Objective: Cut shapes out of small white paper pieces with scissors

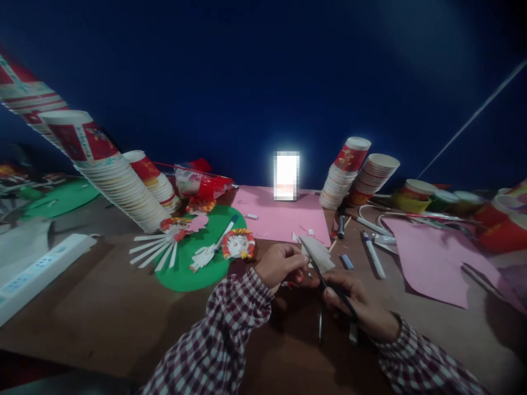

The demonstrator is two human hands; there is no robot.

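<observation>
Presently, the pale paper (319, 255) is near the middle of the desk (74, 323), at the near edge of the pink sheet (284, 216). The left hand (282, 266) has its grip pinched together just beside this paper; what is between the fingertips, I cannot tell surely. The right hand (366, 307) has its grip closed around the scissors (316, 267), whose blade passes very near the left fingertips.

For good cutting, I think it is better to keep these fingertips behind the line of the blade, to make short, calm snips, and to turn the paper rather than twist the wrist. The light is weak, so slow closing seems wise. Farther out, the green sheet (185, 282) lies to the left, and the white marker (373, 255) to the right, both apart from the blade.
</observation>
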